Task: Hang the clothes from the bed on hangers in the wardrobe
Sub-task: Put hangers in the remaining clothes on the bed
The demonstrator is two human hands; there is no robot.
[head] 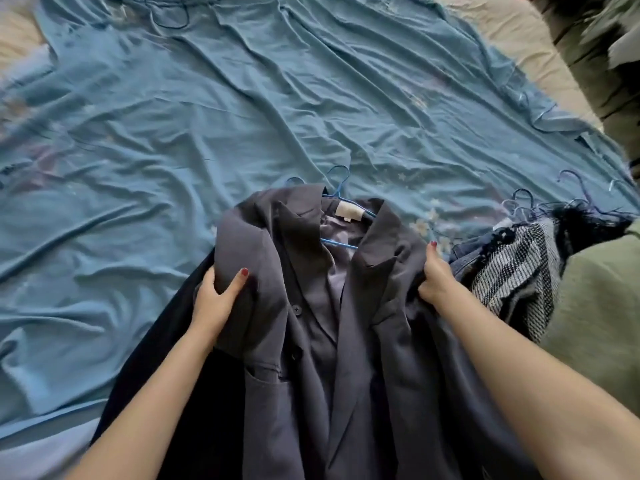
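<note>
Grey blazer (311,306) | both hands, left (214,299) and right (436,282), grip its shoulders | neck label (349,212) (unreadable)

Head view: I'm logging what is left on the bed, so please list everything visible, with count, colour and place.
blazer: one, dark grey, near edge of the bed, centre, on a hanger.
blue hanger: one, inside the blazer's collar, hook pointing away.
dark garment: one, navy or black, under the blazer's left side.
pile of clothes: count unclear, striped black-white knit and dark fabrics, right.
loose hangers: several, blue, beyond that pile.
bedsheet: one, blue, wrinkled, covering the bed.
left hand: grips the blazer's left shoulder.
right hand: fingers grip the blazer's right shoulder.
</note>
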